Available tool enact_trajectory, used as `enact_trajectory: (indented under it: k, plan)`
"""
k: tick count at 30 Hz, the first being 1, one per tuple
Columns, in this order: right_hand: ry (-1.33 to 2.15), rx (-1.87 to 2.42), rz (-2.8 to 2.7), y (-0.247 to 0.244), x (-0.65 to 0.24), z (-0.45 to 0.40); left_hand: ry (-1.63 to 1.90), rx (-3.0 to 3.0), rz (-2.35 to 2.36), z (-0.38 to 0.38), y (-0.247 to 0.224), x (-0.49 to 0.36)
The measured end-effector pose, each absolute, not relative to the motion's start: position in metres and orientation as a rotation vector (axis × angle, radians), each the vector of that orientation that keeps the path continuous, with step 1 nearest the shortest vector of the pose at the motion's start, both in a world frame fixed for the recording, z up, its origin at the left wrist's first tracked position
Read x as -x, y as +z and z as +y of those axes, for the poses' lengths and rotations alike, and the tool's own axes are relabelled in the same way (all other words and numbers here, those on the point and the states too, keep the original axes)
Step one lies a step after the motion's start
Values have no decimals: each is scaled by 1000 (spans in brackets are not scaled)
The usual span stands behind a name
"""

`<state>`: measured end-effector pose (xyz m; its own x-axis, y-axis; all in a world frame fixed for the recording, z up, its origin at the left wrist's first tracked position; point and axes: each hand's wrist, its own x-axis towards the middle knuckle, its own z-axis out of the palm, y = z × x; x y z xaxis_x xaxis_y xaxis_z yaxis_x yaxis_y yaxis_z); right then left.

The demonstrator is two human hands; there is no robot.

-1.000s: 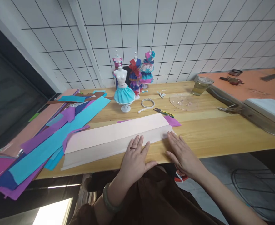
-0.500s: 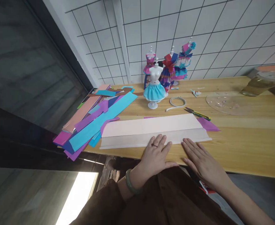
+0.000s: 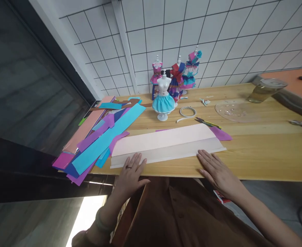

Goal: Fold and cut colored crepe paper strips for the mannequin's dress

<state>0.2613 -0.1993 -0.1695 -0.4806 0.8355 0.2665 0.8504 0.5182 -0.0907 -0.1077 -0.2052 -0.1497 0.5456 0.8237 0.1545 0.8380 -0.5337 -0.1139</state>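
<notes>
Head camera: my only feed; I look down on the worktop [image 3: 269, 159] from its near edge.
Pale sheet: the long creased sheet [image 3: 163, 138] lies flat just inside the worktop's near edge, that edge running roughly alongside it.
Left hand: released, grasping nothing; the left hand [image 3: 130, 175] has its fingers spread on the sheet's near band [image 3: 166, 153], toward its left end.
Right hand: also released; the right hand [image 3: 219, 173] lies flat, fingertips on the near border toward the right end.
Crease: I judge this to be a smoothing step. I'd want light, even pressure from flat fingers, working out toward the ends, one hand steadying while the other strokes.
Near border: it looks slightly turned or ridged; I'd go gently there, since thin material could wrinkle or drag askew.
Purple sheet: the purple sheet [image 3: 221, 134] shows beyond the pale one's right end, seemingly underneath, so I'd watch for slipping.
Round dish: toward the worktop's far edge, right of centre, the clear dish [image 3: 247, 116] carries small shiny bits, too tiny to identify.
Cup: near the far right corner, the lidded clear cup [image 3: 261, 94] contains yellowish liquid; better kept well apart from the sheet.
</notes>
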Motion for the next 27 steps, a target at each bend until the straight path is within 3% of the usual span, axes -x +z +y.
enact_trajectory:
  k: [10, 17, 27]
  plan:
    - [211, 1510, -2303, -146, -267, -194, -275, 2711, -1391, -204, -144, 152]
    - [261, 1716, -1887, -128, -293, -123, -634, 2663, -1590, -136, -126, 146]
    - [208, 2191, -1780, -125, -289, -78, -52, 2766, -1875, -56, -96, 119]
